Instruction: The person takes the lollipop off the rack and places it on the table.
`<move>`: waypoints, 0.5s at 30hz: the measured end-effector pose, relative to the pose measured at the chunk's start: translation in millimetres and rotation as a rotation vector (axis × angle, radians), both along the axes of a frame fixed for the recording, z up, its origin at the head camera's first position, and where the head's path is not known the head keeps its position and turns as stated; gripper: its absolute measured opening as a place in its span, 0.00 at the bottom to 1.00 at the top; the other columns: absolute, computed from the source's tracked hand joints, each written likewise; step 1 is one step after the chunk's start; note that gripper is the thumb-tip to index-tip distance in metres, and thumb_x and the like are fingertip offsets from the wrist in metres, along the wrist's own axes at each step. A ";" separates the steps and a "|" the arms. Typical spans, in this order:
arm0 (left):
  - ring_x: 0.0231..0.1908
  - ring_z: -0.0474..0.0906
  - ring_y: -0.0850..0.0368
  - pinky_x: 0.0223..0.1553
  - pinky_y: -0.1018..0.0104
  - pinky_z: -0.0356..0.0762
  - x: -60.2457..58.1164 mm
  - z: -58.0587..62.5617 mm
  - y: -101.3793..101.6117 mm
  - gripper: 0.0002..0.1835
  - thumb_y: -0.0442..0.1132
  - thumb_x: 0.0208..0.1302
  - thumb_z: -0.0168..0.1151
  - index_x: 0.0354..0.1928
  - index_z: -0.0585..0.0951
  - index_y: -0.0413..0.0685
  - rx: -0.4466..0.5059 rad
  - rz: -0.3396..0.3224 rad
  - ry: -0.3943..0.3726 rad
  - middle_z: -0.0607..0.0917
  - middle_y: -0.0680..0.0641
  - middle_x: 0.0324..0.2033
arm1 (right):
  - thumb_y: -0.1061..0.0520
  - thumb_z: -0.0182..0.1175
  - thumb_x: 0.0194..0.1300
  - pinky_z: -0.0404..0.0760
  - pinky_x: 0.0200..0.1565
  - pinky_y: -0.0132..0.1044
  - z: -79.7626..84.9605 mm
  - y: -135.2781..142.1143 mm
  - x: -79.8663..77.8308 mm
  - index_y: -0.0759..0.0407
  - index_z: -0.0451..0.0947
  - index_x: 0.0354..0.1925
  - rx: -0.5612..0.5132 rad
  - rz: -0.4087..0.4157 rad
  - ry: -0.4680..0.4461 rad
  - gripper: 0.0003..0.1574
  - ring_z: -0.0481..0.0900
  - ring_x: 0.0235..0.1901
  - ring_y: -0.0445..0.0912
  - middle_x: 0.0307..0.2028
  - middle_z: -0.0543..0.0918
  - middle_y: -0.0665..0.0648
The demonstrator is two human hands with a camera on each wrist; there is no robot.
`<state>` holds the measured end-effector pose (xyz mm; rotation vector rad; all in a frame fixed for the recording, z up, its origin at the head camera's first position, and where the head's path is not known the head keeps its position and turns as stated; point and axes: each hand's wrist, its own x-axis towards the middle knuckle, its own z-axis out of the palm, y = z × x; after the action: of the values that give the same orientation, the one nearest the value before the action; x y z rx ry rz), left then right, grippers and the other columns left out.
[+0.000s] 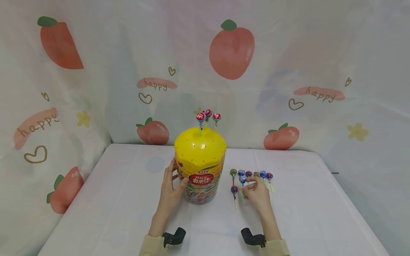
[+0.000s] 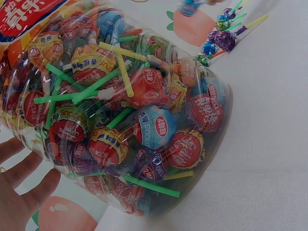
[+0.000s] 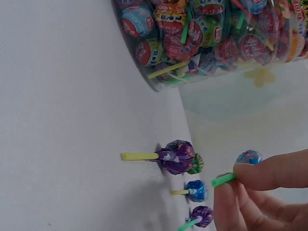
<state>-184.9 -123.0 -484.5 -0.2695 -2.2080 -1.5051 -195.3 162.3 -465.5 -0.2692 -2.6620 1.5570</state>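
A clear jar (image 1: 201, 193) packed with wrapped lollipops stands upright on the table, topped by a yellow lid (image 1: 200, 145) with small holes. My left hand (image 1: 171, 193) rests against the jar's left side, fingers extended; in the left wrist view its fingers (image 2: 41, 190) lie by the clear wall. To the jar's right, my right hand (image 1: 257, 193) pinches a blue-wrapped lollipop (image 3: 250, 156) by its green stick (image 3: 224, 179) between thumb and fingers. Three red-topped lollipops (image 1: 200, 117) stand upright in the lid. Purple lollipops (image 1: 234, 190) and others lie near the right hand.
The white-covered table (image 1: 128, 177) meets a fruit-print cloth backdrop (image 1: 192, 53) behind the jar. Several loose lollipops lie in a row at the jar's right, among them a green-wrapped one (image 1: 233, 171) and a purple one (image 1: 269, 175) at the far end.
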 end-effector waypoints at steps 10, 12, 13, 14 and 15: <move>0.64 0.65 0.52 0.60 0.43 0.72 -0.5 -0.9 0.0 0.43 0.42 0.63 0.62 0.75 0.50 0.68 0.001 -0.004 0.003 0.68 0.49 0.65 | 0.67 0.61 0.52 0.83 0.24 0.33 -22.4 9.9 -2.4 0.68 0.72 0.48 0.085 0.014 -0.138 0.23 0.80 0.18 0.41 0.27 0.84 0.60; 0.64 0.65 0.52 0.61 0.43 0.72 -0.1 -0.4 0.1 0.43 0.43 0.63 0.62 0.75 0.50 0.68 0.001 -0.003 0.000 0.67 0.49 0.65 | 0.68 0.61 0.51 0.83 0.24 0.33 -24.7 9.8 -2.4 0.68 0.72 0.48 0.097 0.014 -0.153 0.23 0.79 0.18 0.41 0.26 0.84 0.59; 0.64 0.65 0.51 0.61 0.43 0.72 0.2 -0.2 0.0 0.43 0.43 0.63 0.62 0.75 0.50 0.68 0.001 -0.003 -0.001 0.67 0.49 0.65 | 0.68 0.60 0.50 0.82 0.23 0.32 -25.3 9.6 -2.4 0.68 0.72 0.47 0.107 0.020 -0.156 0.23 0.79 0.18 0.41 0.25 0.83 0.58; 0.65 0.65 0.51 0.61 0.43 0.72 0.4 0.2 0.1 0.43 0.42 0.64 0.62 0.75 0.50 0.68 0.002 -0.003 -0.002 0.67 0.48 0.65 | 0.68 0.60 0.50 0.82 0.23 0.32 -25.8 9.4 -2.2 0.68 0.72 0.47 0.117 0.023 -0.156 0.23 0.78 0.17 0.41 0.25 0.83 0.58; 0.65 0.65 0.51 0.61 0.43 0.72 0.7 0.4 0.1 0.43 0.42 0.64 0.62 0.75 0.50 0.67 0.003 -0.002 -0.004 0.67 0.48 0.66 | 0.68 0.60 0.50 0.81 0.23 0.32 -25.7 9.2 -1.9 0.69 0.72 0.47 0.123 0.030 -0.155 0.23 0.78 0.17 0.41 0.24 0.82 0.58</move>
<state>-184.2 -122.9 -484.1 -0.2686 -2.2091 -1.5108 -197.2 171.5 -491.2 -0.3598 -2.8785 1.4277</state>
